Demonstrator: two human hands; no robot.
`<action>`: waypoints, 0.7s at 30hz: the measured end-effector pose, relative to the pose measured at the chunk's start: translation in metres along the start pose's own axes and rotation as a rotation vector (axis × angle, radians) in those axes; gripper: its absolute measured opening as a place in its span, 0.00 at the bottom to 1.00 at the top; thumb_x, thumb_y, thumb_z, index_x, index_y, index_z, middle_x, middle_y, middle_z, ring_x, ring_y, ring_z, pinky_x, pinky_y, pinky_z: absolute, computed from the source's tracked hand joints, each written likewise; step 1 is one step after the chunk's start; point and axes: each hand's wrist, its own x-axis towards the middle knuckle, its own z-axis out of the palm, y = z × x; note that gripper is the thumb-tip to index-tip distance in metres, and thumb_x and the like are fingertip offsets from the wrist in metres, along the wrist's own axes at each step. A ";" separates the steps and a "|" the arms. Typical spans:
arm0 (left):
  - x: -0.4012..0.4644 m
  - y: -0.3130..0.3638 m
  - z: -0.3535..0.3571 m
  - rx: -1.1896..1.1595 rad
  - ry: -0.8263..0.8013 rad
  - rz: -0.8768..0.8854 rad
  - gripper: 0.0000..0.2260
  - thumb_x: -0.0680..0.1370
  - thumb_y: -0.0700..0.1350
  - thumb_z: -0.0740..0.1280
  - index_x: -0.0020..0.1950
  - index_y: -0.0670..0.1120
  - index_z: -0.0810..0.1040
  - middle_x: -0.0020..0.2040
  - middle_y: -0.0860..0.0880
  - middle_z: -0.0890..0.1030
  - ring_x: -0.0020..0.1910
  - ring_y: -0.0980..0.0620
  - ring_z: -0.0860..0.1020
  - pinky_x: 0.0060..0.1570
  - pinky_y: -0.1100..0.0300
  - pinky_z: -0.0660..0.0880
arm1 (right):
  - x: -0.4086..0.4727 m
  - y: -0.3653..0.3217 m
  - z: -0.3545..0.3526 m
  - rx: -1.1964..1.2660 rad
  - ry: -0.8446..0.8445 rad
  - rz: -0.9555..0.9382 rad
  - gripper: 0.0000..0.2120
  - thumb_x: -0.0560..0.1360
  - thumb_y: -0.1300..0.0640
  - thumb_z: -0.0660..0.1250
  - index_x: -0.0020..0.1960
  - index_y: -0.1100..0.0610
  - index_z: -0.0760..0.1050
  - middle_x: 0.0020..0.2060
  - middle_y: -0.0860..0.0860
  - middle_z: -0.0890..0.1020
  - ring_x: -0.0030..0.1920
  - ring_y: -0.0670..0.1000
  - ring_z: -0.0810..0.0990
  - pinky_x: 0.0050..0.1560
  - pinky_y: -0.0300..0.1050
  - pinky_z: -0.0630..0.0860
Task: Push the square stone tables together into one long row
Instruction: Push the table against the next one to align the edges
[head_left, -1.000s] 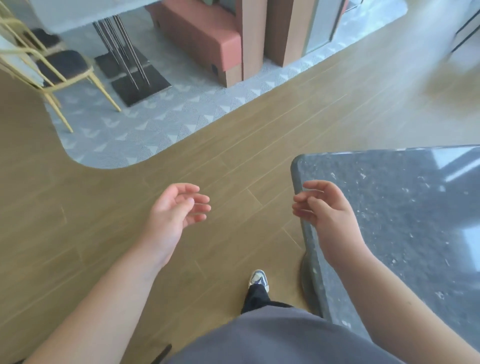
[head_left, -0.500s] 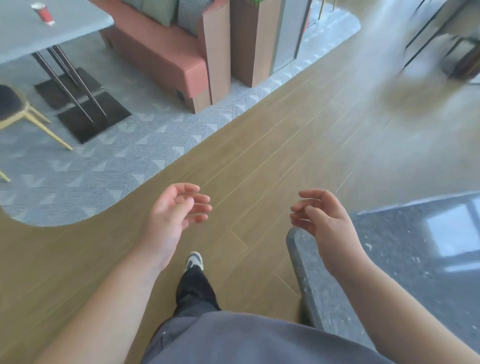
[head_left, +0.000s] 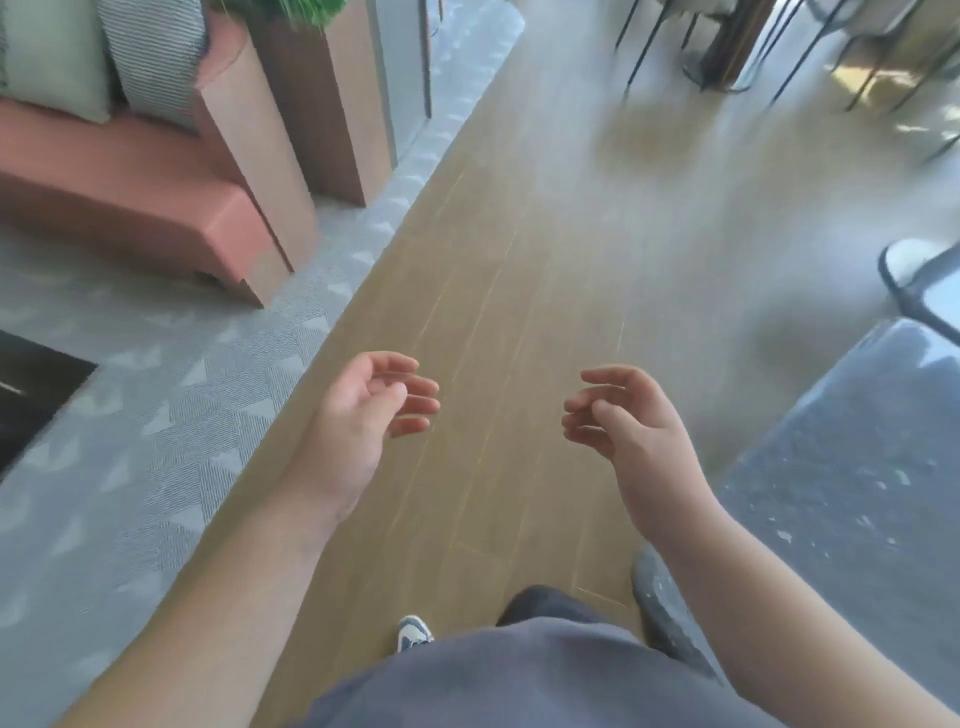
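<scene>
Walking beside a stone table, nothing yet pushed into a row.

Wooden floor (head_left: 519, 260) fills the centre; the dark stone table (head_left: 841, 493) sits at lower right, a second top (head_left: 930, 291) just beyond, apart from it. Left hand (head_left: 363, 415) and right hand (head_left: 623, 415) hang loosely curled, holding nothing, off the table.

1 head-worn view, facing forward and down, floor (head_left: 519, 260) near, wide angle

The stone table (head_left: 852, 467) is set at the right, the bench (head_left: 130, 208) at the far left, wooden floor (head_left: 519, 260) between.
</scene>
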 end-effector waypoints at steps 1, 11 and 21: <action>0.019 0.004 0.009 -0.001 -0.040 -0.004 0.11 0.78 0.41 0.60 0.57 0.43 0.77 0.47 0.46 0.86 0.48 0.46 0.84 0.51 0.49 0.83 | 0.010 -0.002 -0.006 0.005 0.044 -0.003 0.16 0.80 0.71 0.55 0.57 0.57 0.76 0.40 0.50 0.83 0.42 0.51 0.84 0.49 0.48 0.83; 0.224 0.038 0.153 0.131 -0.354 -0.008 0.11 0.84 0.32 0.56 0.59 0.40 0.76 0.47 0.43 0.85 0.47 0.45 0.84 0.50 0.51 0.83 | 0.158 -0.015 -0.118 0.152 0.438 -0.047 0.16 0.80 0.71 0.55 0.56 0.57 0.76 0.37 0.48 0.84 0.41 0.49 0.83 0.46 0.45 0.82; 0.396 0.059 0.314 0.093 -0.590 -0.097 0.12 0.77 0.42 0.61 0.58 0.43 0.77 0.48 0.45 0.85 0.49 0.44 0.84 0.51 0.49 0.81 | 0.308 -0.056 -0.210 0.170 0.632 -0.010 0.13 0.76 0.65 0.58 0.55 0.56 0.76 0.39 0.49 0.84 0.41 0.51 0.83 0.45 0.44 0.81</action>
